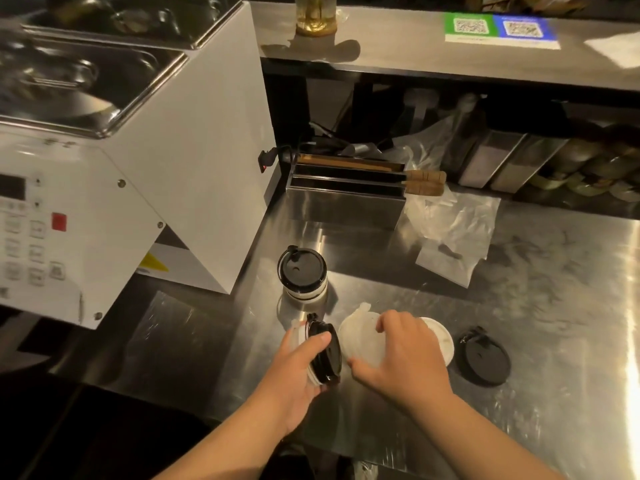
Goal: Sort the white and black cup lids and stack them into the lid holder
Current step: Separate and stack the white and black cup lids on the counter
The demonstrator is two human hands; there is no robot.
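While the left grip (298,368) pinched a few held lids (323,351) on edge, black face turned right, the right grip (398,351) curled round the white lids (360,337) lying flat on the surface (554,306), just beside. A lone black lid (485,358) lay further right, nearer the right grip. The metal holder (346,202), probably for the lids, stood well behind, long axis left-right.

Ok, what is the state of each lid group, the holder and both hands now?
Left hand: holds a mixed lid bundle on edge.
Right hand: grips the white lids, flat on the counter.
Lid stack: upright, black lid on top, untouched.
Single black lid: flat, apart, untouched.
Lid holder: upright at the back; contents unclear.
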